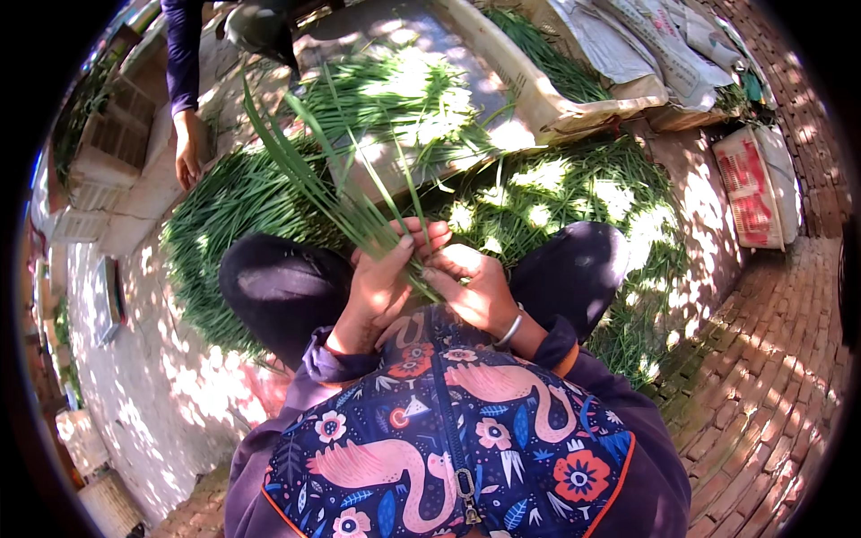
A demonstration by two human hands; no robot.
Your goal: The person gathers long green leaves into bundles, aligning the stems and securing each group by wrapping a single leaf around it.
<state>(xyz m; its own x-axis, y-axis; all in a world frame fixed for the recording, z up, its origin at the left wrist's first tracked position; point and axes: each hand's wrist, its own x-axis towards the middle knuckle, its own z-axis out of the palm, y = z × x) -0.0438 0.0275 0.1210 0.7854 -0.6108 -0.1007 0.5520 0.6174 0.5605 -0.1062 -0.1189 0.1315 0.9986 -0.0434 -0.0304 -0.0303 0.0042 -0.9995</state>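
Note:
My left hand (383, 279) is closed around a small bunch of long green leaves, probably garlic chives (329, 202), whose tips fan up and to the left. Close against it, my right hand (471, 286), with a silver bangle at the wrist, pinches the lower ends between thumb and fingers. Just beyond the hands, a loose pile of the same leaves (403, 94) lies on a flat grey surface (377, 178). A thick heap (229, 195) rests on the ground by my left knee, and looser, tangled leaves (578, 181) spread around my right knee.
A co-worker's arm (186, 144) reaches down at the upper left, beside stacked crates (111, 148). A pale plastic crate (551, 114) with leaves and sacks (625, 47) stands at the upper right. Farther right are a red-and-white basket (750, 188) and brick paving (773, 376).

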